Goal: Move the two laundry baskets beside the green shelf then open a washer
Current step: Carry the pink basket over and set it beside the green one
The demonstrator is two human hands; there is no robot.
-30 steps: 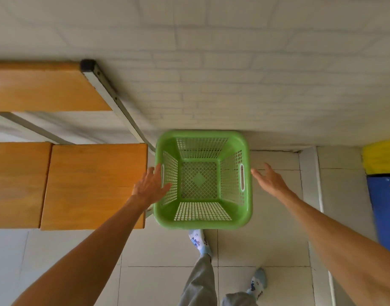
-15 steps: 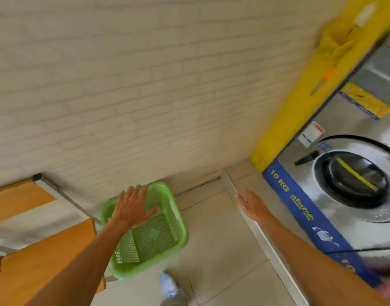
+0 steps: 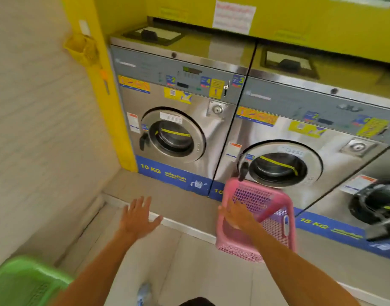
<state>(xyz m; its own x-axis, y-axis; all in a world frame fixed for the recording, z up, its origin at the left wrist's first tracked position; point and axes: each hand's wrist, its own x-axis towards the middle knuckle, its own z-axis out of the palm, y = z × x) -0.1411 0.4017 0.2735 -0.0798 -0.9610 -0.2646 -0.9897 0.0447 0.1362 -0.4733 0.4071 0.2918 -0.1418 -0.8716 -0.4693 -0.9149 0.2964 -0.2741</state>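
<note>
A pink laundry basket (image 3: 269,208) stands on the raised step in front of the second washer (image 3: 304,151), tilted toward me. My right hand (image 3: 236,214) is spread open over its near left rim, fingers apart, not gripping. My left hand (image 3: 137,217) hovers open above the floor, left of the pink basket. The green laundry basket (image 3: 24,281) sits on the floor at the bottom left corner, by the wall. The 10 KG washer (image 3: 174,120) faces me with its round door (image 3: 173,135) shut. The second washer's door is also shut.
A third machine's dark door (image 3: 377,206) shows at the right edge. A raised tiled step (image 3: 167,199) runs along the washers' base. A brick wall (image 3: 39,129) closes the left side, with a yellow pillar (image 3: 105,85) at the corner. My shoe (image 3: 143,292) is at the bottom.
My view swung right from the green basket to the washers. Both hands left the green basket; the right hand now reaches the pink basket, which has come into view.
</note>
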